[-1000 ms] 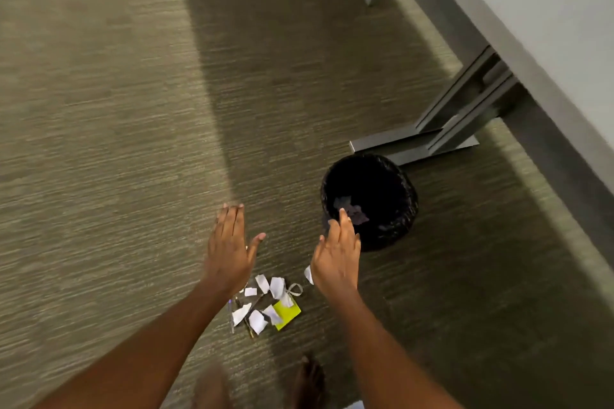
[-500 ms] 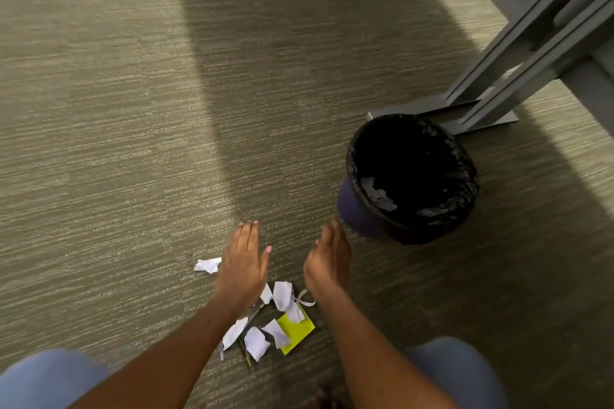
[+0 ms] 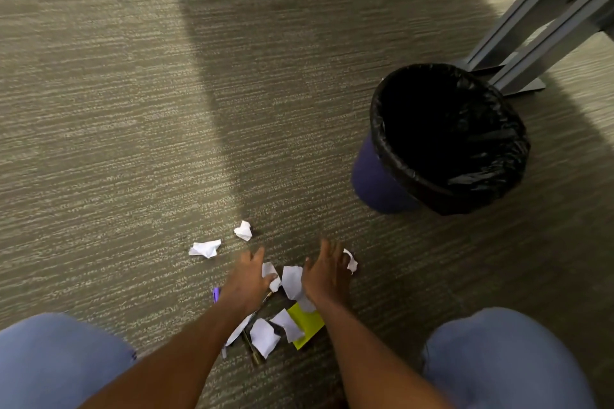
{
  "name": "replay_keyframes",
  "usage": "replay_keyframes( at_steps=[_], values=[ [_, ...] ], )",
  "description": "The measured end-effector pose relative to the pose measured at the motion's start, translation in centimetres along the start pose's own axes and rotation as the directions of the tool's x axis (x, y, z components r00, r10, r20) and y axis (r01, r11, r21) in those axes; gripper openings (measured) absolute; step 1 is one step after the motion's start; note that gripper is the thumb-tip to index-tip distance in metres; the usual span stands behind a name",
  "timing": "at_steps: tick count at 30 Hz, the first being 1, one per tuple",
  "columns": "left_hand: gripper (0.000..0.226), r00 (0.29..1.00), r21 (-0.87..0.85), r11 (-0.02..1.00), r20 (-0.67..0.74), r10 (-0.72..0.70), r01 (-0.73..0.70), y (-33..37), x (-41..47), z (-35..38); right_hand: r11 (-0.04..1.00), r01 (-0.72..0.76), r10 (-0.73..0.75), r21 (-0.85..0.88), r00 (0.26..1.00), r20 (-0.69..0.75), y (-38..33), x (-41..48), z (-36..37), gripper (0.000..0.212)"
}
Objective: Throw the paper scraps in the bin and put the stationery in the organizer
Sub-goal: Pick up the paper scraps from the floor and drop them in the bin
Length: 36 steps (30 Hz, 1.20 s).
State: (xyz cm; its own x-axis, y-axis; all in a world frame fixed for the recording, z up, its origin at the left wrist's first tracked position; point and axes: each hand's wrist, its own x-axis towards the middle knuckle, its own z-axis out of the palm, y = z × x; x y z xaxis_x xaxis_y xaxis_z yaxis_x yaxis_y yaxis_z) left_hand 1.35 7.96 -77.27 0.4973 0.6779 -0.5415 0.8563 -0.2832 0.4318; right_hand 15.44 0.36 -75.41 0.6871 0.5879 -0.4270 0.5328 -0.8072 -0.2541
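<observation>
Lower now, the left hand [image 3: 247, 282] and right hand [image 3: 327, 272] reach the paper scraps [image 3: 291, 280] on the floor [image 3: 133, 143], fingers [image 3: 257, 254] loosely spread, gripping nothing; the bin [image 3: 372, 176] stands far right.

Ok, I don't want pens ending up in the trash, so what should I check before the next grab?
1. Bin upright, mouth open, close to the right hand: ok.
2. Hands free: right hand open, ok; left hand touches a white scrap, grip cannot tell.
3. Paper separate from stationery: not ok; pieces lie on the yellow notepad, a purple pen close by.
4. Easy single picks: ok; a crumpled scrap and its neighbour lie apart from the pile.
5. Organizer in view: not ok.
</observation>
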Motion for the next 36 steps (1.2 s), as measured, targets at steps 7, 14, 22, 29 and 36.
replay_keyframes(
  at_steps=[7,14,22,29,36],
  values=[
    [0.065,0.994,0.060,0.998,0.099,-0.040,0.034,0.3,1.4,2.0,0.999,-0.014,0.026,-0.053,0.973,0.228,1.6,-0.6,2.7,0.077],
    [0.047,0.996,0.103,0.992,0.058,-0.074,0.068,0.3,1.9,3.4,1.000,-0.005,0.003,0.008,0.969,0.247,1.6,-0.6,4.3,0.082],
    [0.047,0.997,0.185,0.980,0.004,-0.076,0.074,1.2,2.5,4.7,0.995,0.069,-0.054,-0.067,0.976,0.211,2.7,-0.7,5.7,0.073],
    [0.052,0.997,0.216,0.974,0.015,-0.078,0.073,0.7,2.6,5.2,0.997,0.067,-0.059,-0.029,0.974,0.219,2.0,-0.4,6.5,0.058],
    [0.040,0.999,0.207,0.977,-0.017,-0.051,0.054,1.3,2.6,4.6,0.990,0.140,-0.133,-0.031,0.977,0.169,1.8,0.0,6.4,0.032]
  ],
)
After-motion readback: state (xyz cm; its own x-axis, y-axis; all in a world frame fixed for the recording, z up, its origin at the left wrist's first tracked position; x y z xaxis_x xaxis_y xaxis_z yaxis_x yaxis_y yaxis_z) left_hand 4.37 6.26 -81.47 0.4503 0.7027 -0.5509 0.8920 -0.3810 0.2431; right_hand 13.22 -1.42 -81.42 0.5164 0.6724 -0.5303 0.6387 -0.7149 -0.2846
